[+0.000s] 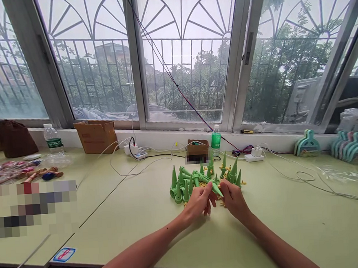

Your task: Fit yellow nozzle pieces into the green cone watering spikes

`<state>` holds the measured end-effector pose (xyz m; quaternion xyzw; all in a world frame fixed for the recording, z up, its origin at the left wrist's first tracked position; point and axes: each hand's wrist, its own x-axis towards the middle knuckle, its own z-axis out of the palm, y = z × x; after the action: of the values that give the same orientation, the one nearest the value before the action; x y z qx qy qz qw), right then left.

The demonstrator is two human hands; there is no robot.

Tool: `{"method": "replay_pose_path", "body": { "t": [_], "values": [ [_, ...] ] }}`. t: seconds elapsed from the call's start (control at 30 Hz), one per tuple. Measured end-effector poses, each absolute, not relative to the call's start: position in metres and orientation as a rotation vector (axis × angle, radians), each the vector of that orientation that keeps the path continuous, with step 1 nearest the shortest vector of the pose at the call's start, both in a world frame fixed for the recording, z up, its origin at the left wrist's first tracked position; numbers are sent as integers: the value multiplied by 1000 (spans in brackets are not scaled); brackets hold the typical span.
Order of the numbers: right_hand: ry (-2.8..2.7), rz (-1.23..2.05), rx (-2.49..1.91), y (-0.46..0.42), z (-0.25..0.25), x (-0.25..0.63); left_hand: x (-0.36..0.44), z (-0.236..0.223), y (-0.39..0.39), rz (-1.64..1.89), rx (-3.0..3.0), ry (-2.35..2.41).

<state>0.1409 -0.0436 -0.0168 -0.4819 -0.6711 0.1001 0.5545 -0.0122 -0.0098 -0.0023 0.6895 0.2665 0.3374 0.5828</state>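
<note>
Green cone held in front of the green pile

A green cone (217, 189) is held by the left hand (199, 200), with the thumb laid on it. The tip is pointed down and toward the right hand (234, 196). The right hand is closed close beside the cone, but what is pinched in its fingertips cannot be made out. Both hands are seen at the near edge of the green pile (178, 192), and part of the pile is hidden by them. Both arms are cut off at the bottom of the view.

The pile is made of cones and tubes, some stood up and some laid down. Small yellow bits (243, 182) are mixed in, but most are too covered to be told apart. All of this is held up by the pale green bench (296, 228).

Behind the pile, a small brown box (197, 146) is seen, with its lower part hidden by blurry squares. A bottle (216, 141) is placed just beside that box. Far to the left of the pile, some mixed things (31, 175) are partly covered by more squares. Well to the right of the pile, teal hooked shapes (309, 143) are lined up.
</note>
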Motion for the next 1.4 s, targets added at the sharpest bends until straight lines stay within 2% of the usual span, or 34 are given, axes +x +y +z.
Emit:
{"method": "replay_pose_path", "body": {
  "t": [0.17,0.53,0.83,1.4],
  "values": [
    [-1636,250,-1123,-44,-16,141,-15,2,-9,678,1562,600],
    [-1645,300,-1125,-44,-19,142,-20,5,-10,699,1600,560],
    [-1585,404,-1140,-40,-23,142,-20,-1,-9,803,1745,532],
    [-1625,315,-1165,-40,-20,139,-14,-2,-12,1056,1996,643]
  ]
}}
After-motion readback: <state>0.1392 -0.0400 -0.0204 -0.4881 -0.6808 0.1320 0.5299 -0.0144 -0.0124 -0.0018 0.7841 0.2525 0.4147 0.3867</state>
